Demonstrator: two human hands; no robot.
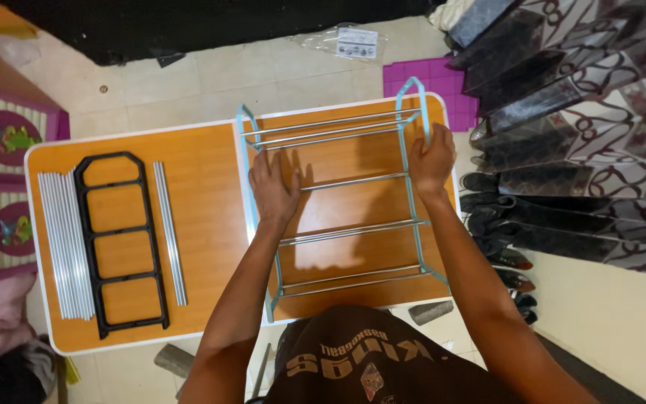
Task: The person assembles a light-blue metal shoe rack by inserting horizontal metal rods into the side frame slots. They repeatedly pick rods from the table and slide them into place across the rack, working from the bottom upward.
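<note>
**A:** What are the two hands doing on that rack?

**B:** The left hand (273, 188) lies flat, fingers spread, its grip released, palm pressing on a metal rod (357, 181) near the light blue left side frame (251, 196). It clasps nothing. The right hand (432, 158) has its grip curled round the upper part of the right side frame (413, 161), fingers wrapped over the blue bar.

**A:** And the rack itself, where is it?

**B:** The rack (342, 202) sits on the right half of the orange surface (203, 194), directly ahead of the person. Its near end reaches the surface's front edge, and the far end comes close to the back edge.

**A:** Which way does it run?

**B:** Its long axis runs away from the person, near to far. The two blue side frames follow that line, their looped ends pointing to the far side. The silver rods cross between them, left to right.

**A:** Anything else lying about?

**B:** On the left half of the surface, well apart from the hands, a black side frame (120, 241) lies flat, long axis also near to far. A bundle of silver rods (65, 243) lies just beside it on the left, and two more rods (170, 232) on its right. Shoes (499, 224) stand on the floor to the right.
</note>
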